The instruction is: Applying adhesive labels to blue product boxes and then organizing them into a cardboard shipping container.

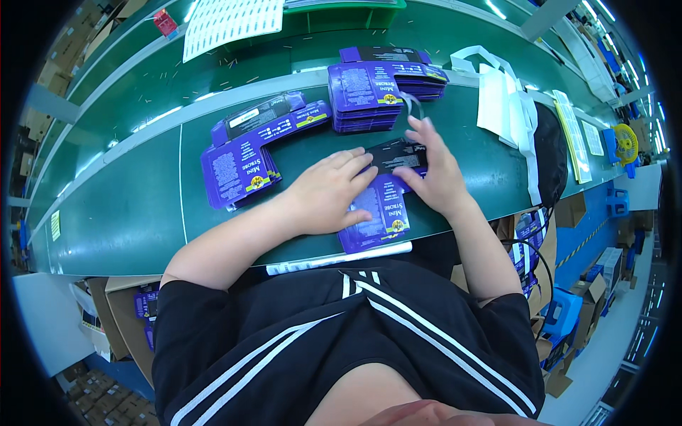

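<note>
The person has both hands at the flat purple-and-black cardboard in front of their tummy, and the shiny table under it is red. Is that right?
Not quite: the head view shows that the shiny table is green, not red. The left hand and right hand are indeed both at the flat purple-and-black cardboard in front of the person's tummy.

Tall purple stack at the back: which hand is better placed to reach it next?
Probably the right hand: its fingers point toward the stack, close to it. The left hand looks farther off and lies over the front carton.
</note>
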Demonstrator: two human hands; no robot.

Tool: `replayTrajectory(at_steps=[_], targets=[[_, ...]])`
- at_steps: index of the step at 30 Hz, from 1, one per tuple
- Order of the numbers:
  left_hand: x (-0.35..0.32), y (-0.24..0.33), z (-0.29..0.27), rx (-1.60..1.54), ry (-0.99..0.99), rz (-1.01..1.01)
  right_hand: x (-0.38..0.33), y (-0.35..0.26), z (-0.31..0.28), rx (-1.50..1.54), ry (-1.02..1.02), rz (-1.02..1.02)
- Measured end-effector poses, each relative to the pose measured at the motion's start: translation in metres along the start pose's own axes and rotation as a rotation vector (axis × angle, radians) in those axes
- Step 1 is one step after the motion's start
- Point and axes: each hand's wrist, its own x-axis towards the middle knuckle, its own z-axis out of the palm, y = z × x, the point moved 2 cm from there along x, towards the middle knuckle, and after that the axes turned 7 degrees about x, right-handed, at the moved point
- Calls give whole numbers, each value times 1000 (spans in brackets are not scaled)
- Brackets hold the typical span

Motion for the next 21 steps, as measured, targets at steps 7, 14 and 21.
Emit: replayTrajectory(at_steps=[7, 14, 21], targets=[[0, 8, 2, 16, 6, 20, 17, -24, 3, 611, 243, 610], [-1, 8, 8, -12, 92, 42, 22, -19, 15, 463, 165, 630], [0, 9, 5, -14, 96, 38, 26, -24, 18, 381, 122, 612]])
